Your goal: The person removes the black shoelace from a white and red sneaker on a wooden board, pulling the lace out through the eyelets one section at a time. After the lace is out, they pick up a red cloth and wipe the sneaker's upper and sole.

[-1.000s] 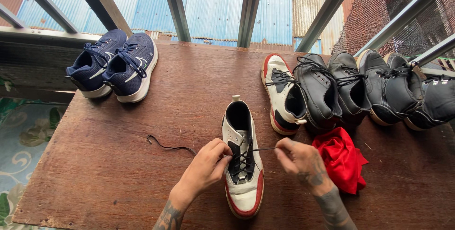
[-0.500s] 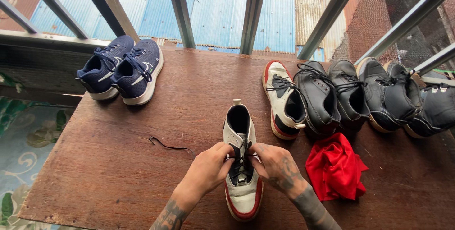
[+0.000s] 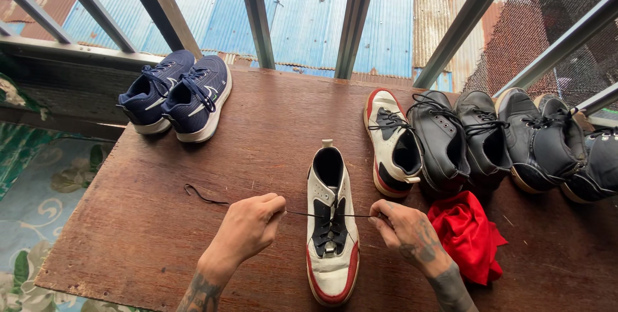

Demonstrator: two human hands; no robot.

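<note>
A white high-top shoe (image 3: 331, 267) with red sole trim and black laces lies on the brown wooden table (image 3: 270, 132), toe toward me. My left hand (image 3: 248, 225) pinches one end of the black lace (image 3: 199, 194) left of the shoe. My right hand (image 3: 405, 228) pinches the other end on the right. The lace is stretched taut across the shoe's upper eyelets between both hands. Its loose tail trails left on the table.
A red cloth (image 3: 467, 235) lies just right of my right hand. The matching white shoe (image 3: 393, 141) and several black shoes (image 3: 489, 138) line the right side. A navy pair of sneakers (image 3: 180, 96) sits far left. Metal bars (image 3: 351, 22) stand behind the table.
Half a second ago both hands were together over the shoe's laces. They have now moved apart to either side, pulling the lace ends out tight.
</note>
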